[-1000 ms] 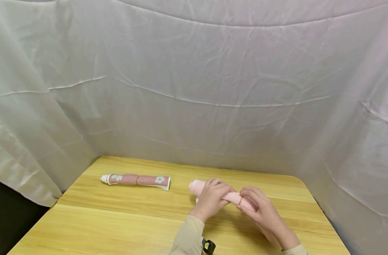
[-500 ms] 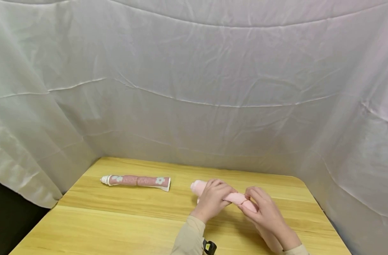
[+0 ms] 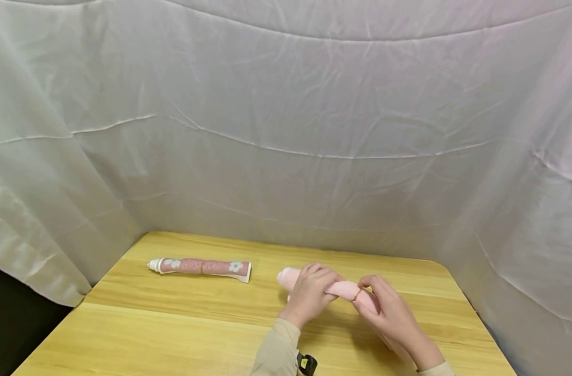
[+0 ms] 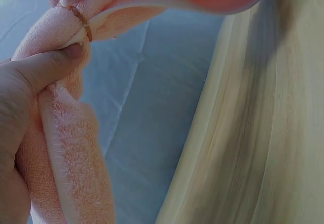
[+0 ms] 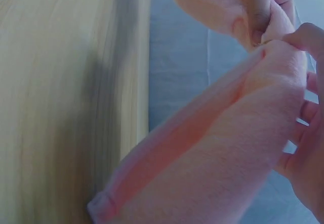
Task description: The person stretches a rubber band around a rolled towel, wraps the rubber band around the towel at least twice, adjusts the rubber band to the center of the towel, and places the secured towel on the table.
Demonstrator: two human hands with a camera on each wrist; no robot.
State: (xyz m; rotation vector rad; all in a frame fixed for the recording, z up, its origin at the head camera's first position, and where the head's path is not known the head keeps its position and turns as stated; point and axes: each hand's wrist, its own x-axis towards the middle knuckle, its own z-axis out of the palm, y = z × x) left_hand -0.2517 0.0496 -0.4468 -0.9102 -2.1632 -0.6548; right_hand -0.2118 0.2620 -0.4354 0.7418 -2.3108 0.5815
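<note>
A pale pink rolled towel (image 3: 344, 290) is held slantwise over the right part of the table. My left hand (image 3: 311, 292) grips the roll near its middle; in the left wrist view its thumb presses the terry cloth just beside a thin brown elastic band (image 4: 82, 22). The band circles the towel and cinches it into a narrow waist. My right hand (image 3: 389, 310) holds the other half, with thumb and fingers at the band. In the right wrist view, this half of the towel (image 5: 217, 148) bulges, with a long fold along it. My palms hide parts of the roll.
A second rolled towel (image 3: 192, 266), dusky pink with pale flowers and a white spiral end, lies at the table's left, banded at its middle. Grey-white curtains (image 3: 286, 156) enclose the back and sides of the wooden table (image 3: 173, 334).
My right fingers shift slightly around the band, and the towel tilts a little between my hands. My left hand keeps its grip. The flowered towel stays put.
</note>
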